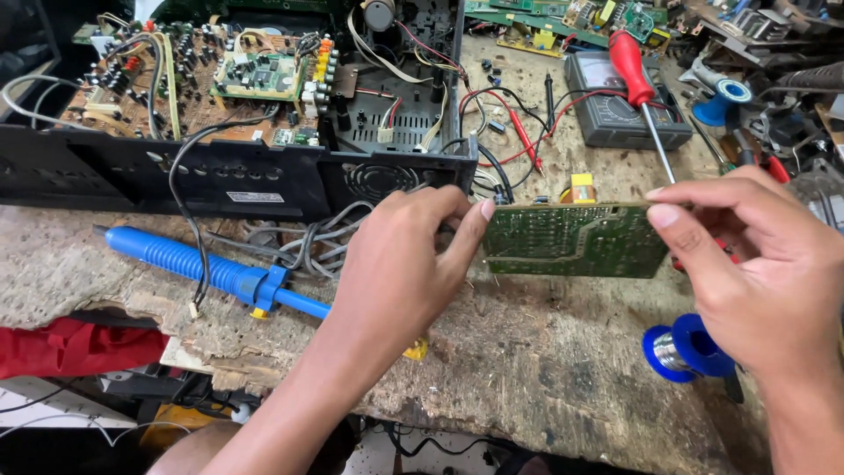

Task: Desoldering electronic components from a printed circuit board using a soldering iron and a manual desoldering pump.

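Note:
A green circuit board [576,239] is held upright above the worn wooden bench, solder side toward me, a yellow component [581,187] showing over its top edge. My left hand [400,264] pinches its left edge with thumb and fingers. My right hand [756,264] grips its right edge. A blue spool of solder wire [681,349] lies just under my right hand. A blue desoldering pump [198,264] lies on the bench left of my left hand.
An opened black amplifier chassis [237,180] with boards and loose wires fills the upper left. A grey multimeter [620,110] with red and black probes, a red-handled screwdriver [635,75] and more boards lie at the back right. A red cloth [75,346] hangs at the bench's front-left edge.

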